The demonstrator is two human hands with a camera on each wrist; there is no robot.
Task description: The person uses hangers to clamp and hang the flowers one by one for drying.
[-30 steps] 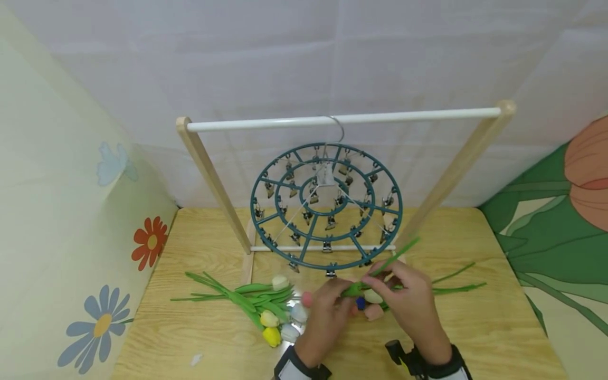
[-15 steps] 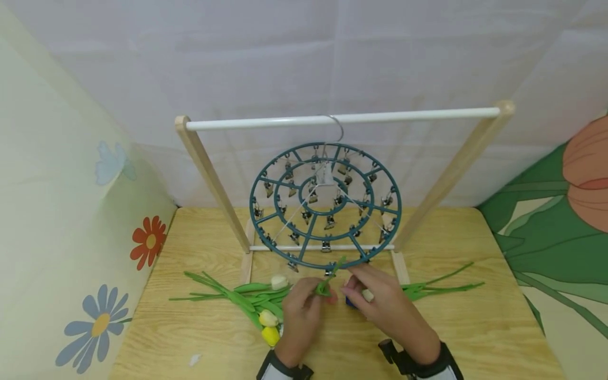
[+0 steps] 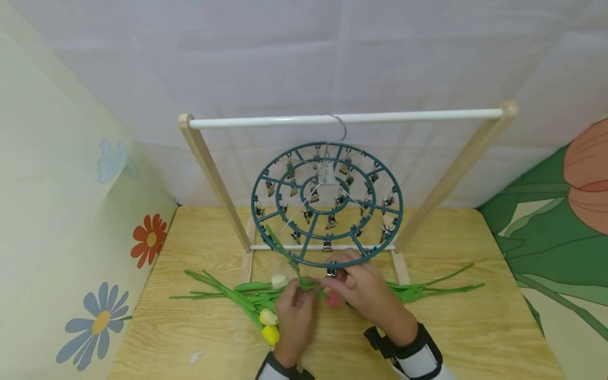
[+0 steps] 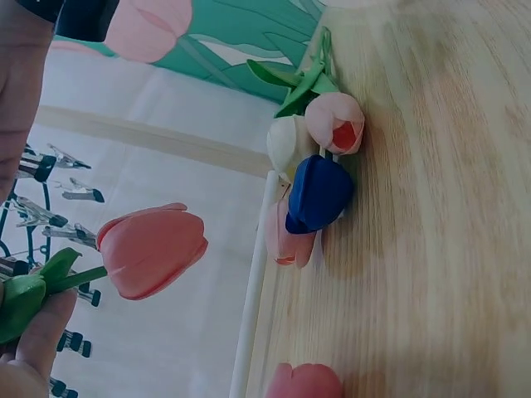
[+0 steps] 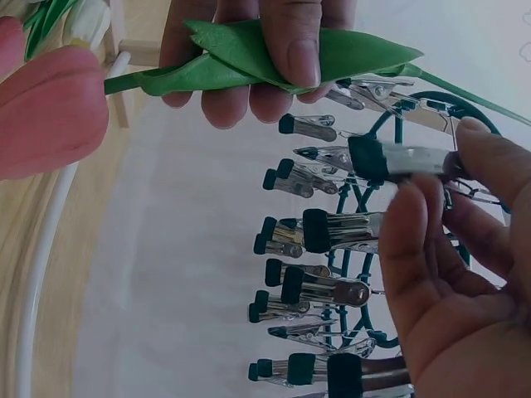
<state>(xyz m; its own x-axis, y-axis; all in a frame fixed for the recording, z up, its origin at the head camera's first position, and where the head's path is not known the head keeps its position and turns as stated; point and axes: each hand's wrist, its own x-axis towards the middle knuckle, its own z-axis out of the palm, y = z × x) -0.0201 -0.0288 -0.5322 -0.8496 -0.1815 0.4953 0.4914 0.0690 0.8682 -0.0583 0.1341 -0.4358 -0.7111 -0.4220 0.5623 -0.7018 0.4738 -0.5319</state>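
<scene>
Tulip (image 5: pixel 51 116) in grip of left hand (image 3: pixel 295 312), clip (image 5: pixel 406 157) pinched in right hand (image 3: pixel 363 287); apparently at clipping step, next calling for squeezing open and seating the stem (image 3: pixel 281 248).

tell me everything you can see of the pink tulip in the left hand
The tulip has a smooth, closed, pink bloom, pointed green leaves and a thin green stem; it looks artificial. It is held bloom down, stem slanting up, above the table. The left hand grips it at the leaves, thumb across them. In the head view the stem crosses the hanger's rim; whether they touch, I can't tell. No clip appears to grip it.
</scene>
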